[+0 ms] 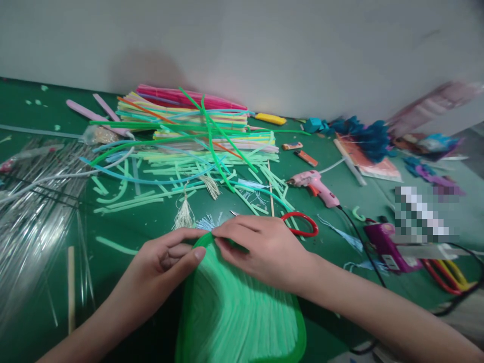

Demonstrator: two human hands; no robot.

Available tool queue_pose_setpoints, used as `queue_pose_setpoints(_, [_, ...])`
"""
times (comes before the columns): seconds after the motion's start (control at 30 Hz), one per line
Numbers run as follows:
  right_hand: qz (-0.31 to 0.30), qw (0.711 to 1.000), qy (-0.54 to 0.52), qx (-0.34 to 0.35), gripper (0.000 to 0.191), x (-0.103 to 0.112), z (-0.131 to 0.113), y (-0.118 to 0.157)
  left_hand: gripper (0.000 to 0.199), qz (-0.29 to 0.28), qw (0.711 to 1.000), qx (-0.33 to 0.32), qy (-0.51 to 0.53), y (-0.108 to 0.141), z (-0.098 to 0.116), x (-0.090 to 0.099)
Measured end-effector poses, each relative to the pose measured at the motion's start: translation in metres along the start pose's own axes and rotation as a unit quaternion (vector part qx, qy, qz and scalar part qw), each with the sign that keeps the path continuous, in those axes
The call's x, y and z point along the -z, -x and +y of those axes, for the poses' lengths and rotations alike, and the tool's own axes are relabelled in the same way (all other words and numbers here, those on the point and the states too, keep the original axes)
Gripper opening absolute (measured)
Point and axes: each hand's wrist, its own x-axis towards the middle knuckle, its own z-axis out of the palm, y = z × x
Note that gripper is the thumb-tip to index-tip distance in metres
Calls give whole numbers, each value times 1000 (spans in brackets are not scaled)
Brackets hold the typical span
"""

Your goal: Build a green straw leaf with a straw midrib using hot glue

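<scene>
A light green panel of pipe cleaners (242, 317), laid side by side and rimmed with a darker green pipe cleaner, is held upright near my body. At its upper left edge, my left hand (166, 262) grips the rim between thumb and fingers. The fingertips of my right hand (260, 247) pinch the rim's top, close to the left fingers. Just beyond my hands lie red-handled scissors (300, 224), partly hidden by the right hand, and a cream tassel (184, 214).
Bundles of coloured pipe cleaners (185, 116) and loose pieces cover the table's middle. A pink glue gun (315, 186) trails its cable on the right, near a purple box (389, 247). Clear thin sticks (41, 201) spread at left, beside a wooden stick (71, 287).
</scene>
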Motion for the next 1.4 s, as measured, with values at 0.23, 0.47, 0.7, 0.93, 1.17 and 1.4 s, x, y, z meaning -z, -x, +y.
queue_pose_setpoints(0.23, [-45, 998, -36, -10, 18, 7, 0, -4, 50, 5, 1000, 11, -5, -1, -3, 4])
queue_pose_setpoints(0.47, [-32, 998, 20, 59, 19, 4, 6, -7, 49, -3, 1000, 11, -2, -3, -4, 3])
queue_pose_setpoints(0.7, [-56, 987, 105, 106, 25, 7, 6, -10, 50, 13, 1000, 2, -20, -3, -2, 1])
queue_pose_setpoints(0.93, [-49, 981, 130, 133, 21, 6, 7, -9, 43, 27, 999, 3, -23, -3, -3, 3])
queue_pose_setpoints(1.17, [-63, 986, 108, 113, 24, 4, 10, -8, 44, -39, 997, 54, 23, -5, -1, 10])
queue_pose_setpoints(1.4, [-3, 989, 68, 132, 14, 3, 1, -11, 46, -41, 992, 92, 76, -8, 2, 12])
